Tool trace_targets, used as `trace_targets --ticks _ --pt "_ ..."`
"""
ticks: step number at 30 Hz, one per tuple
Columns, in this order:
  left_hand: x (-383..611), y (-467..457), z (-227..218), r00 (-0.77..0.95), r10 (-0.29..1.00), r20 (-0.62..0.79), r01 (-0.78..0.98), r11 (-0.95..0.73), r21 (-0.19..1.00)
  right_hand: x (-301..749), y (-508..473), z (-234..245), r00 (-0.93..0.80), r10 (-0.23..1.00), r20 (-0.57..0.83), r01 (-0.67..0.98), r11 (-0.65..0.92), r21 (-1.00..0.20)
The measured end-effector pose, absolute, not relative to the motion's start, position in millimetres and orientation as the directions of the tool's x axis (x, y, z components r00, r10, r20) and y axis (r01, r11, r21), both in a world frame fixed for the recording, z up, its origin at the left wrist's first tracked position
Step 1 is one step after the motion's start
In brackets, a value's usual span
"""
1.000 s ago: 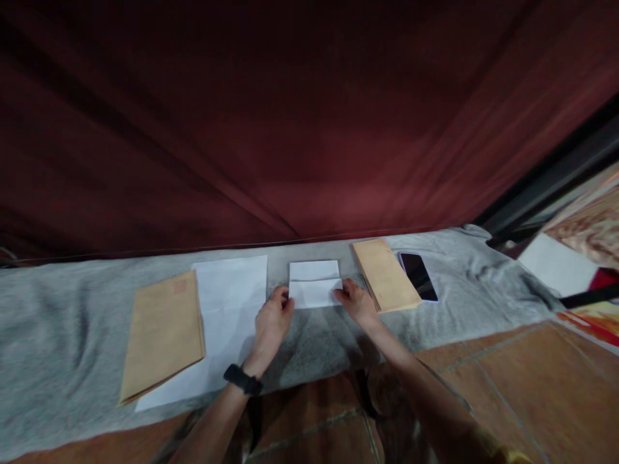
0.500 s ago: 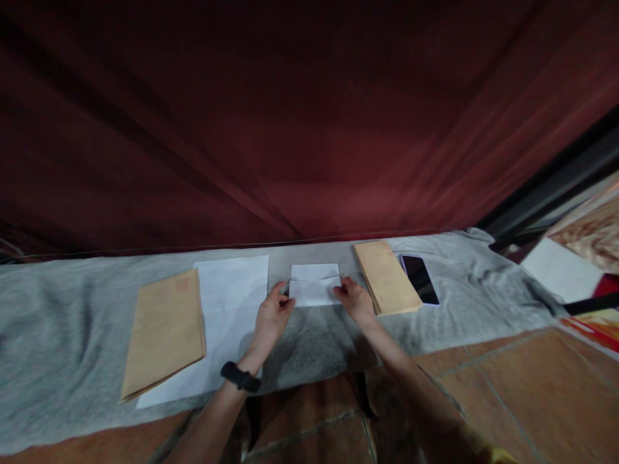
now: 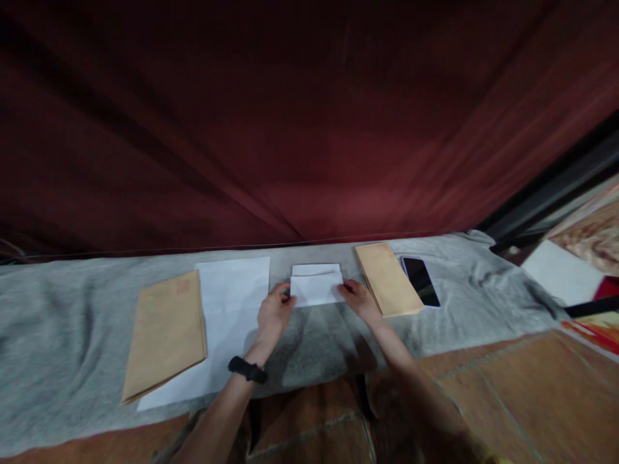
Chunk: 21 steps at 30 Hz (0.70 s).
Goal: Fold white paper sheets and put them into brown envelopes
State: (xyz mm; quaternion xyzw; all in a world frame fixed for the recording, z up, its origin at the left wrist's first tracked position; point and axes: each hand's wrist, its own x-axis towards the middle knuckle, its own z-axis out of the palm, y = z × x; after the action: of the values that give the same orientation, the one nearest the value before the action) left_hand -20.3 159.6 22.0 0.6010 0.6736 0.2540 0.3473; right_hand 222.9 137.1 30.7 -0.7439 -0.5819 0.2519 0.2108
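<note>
From my end of the feed, I had the folded white paper (image 3: 316,291) centred in front of me, flat on the grey cloth (image 3: 309,348) and between the two hands. Its near panel lay folded over toward the far side, leaving a narrow strip of the back layer visible beyond the panel's edge. The right hand (image 3: 358,299) pinched the right edge, thumb on the upper face. At the other end, the left hand (image 3: 275,314) had its thumb over the near corner and its fingers curled; I couldn't tell whether they were pressing on the paper. A black wristband (image 3: 247,370) circled that wrist. To the left I saw brown envelopes (image 3: 167,332) partly covering larger white paper (image 3: 236,296). Just beside the right hand lay a stack of narrower envelopes (image 3: 389,280), with a dark-screened phone (image 3: 422,282) right next to it.
</note>
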Motion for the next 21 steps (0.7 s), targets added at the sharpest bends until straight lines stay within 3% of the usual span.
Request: trace_targets --ticks 14,21 --pt "-22 163 27 0.002 0.993 -0.115 0.540 0.096 0.836 215 142 35 0.271 0.948 -0.170 0.835 -0.319 -0.448" --pt "-19 163 32 -0.007 0.993 -0.114 0.569 0.098 0.817 209 144 40 0.303 0.937 -0.172 0.855 -0.348 -0.385"
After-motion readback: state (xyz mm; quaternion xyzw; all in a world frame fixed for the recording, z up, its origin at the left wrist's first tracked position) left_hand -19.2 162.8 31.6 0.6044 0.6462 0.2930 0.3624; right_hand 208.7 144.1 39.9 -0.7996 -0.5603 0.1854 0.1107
